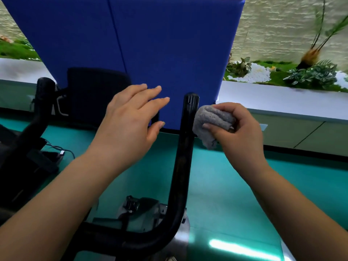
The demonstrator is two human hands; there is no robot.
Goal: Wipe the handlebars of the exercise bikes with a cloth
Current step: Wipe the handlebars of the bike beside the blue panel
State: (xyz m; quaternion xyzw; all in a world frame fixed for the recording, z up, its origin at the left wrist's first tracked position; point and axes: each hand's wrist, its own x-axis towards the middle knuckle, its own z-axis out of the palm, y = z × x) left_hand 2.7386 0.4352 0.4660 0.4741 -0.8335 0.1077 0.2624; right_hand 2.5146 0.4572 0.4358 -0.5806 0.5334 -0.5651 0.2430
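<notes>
**Operator A:** Report the state of the hands.

**Operator B:** The right hand [239,132] is closed around a bunched grey cloth [211,122], thumb across its front. The cloth presses against the right side of the black handlebar upright [185,147], just below its rounded top end. The left hand [131,121] is open, palm down, fingers spread and extended. It holds nothing and hovers just left of the same upright, without touching it.

**Operator A:** Where does the handlebar run relative to the hands?

**Operator B:** The upright stands between the two hands. Below them it curves toward the left forearm and joins a horizontal black bar [113,236]. A second black grip [44,87] stands well to the left of the left hand. A dark console [98,95] sits between that grip and the left hand, partly hidden by the fingers.

**Operator A:** What surrounds the hands farther out?

**Operator B:** A blue panel [150,44] stands beyond both hands. The teal floor [216,185] lies below the forearms. A grey metal frame part [146,210] shows under the left forearm. A white ledge [282,102] runs beyond the right hand, carrying green plants [310,74] and white pebbles [252,74]. A pale brick wall [278,27] rises behind them. Cables [60,149] lie on the floor to the left of the left forearm.
</notes>
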